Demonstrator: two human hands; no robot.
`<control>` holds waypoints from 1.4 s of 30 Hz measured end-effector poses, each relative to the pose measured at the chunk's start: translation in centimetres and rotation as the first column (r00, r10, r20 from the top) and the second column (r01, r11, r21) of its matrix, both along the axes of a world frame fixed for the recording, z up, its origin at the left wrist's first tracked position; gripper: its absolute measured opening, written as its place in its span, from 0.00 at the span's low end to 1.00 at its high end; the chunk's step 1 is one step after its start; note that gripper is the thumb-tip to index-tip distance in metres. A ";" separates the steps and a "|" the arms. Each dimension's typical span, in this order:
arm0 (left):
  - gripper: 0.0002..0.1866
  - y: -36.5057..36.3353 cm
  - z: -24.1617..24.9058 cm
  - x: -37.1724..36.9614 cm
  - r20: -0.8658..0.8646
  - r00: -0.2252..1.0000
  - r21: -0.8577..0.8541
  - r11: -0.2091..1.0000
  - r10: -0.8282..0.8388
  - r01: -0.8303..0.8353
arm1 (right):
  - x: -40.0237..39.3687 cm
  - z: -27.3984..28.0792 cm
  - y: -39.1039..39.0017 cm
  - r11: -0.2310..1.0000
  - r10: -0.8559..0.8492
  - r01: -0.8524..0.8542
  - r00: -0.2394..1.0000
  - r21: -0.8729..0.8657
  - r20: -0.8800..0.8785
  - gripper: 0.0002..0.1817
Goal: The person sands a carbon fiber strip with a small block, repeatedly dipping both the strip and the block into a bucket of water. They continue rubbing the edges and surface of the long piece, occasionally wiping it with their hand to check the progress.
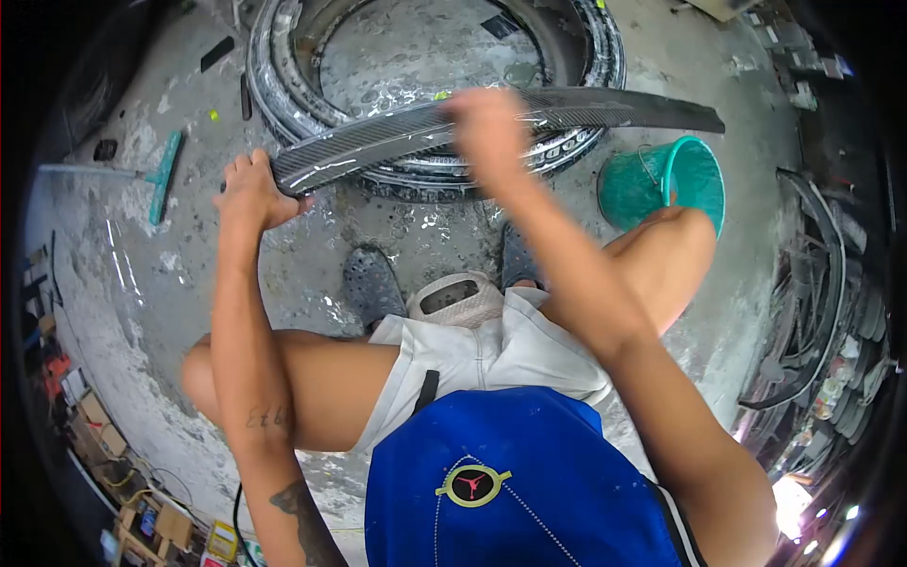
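Note:
A long, curved dark strip with a woven carbon-like pattern (368, 149) lies across a large tire (425, 184) on the floor, and its surface looks wet. At the strip's left end, my left hand (253, 189) grips it with the fingers wrapped round the edge. My right hand (487, 128) is over the middle of the strip, smeared by motion. Its fingers and anything beneath them cannot be made out.
On the right stands a green bucket (694, 175) beside my knee. A squeegee with a green head (164, 180) lies at the left. Dark curved parts (836, 274) line the right side, and boxes (173, 524) sit at the lower left.

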State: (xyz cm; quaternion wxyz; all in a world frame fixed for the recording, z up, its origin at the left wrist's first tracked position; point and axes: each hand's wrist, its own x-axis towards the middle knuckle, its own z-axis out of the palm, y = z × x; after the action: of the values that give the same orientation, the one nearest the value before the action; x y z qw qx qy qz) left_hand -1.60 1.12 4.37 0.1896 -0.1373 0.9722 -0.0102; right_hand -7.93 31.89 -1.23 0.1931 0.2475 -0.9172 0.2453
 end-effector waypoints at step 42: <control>0.54 0.3 0.3 0.4 0.100 0.995 0.026 0.999 0.026 -0.029 | 0.2 0.2 0.2 0.963 0.242 -0.242 0.970 -0.121 -0.017 0.17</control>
State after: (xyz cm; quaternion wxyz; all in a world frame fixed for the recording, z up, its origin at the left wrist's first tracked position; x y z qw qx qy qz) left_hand -1.21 1.42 4.71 0.2396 -0.1474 0.9596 -0.0011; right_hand -7.71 32.10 -1.06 0.1776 0.3456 -0.8631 0.3226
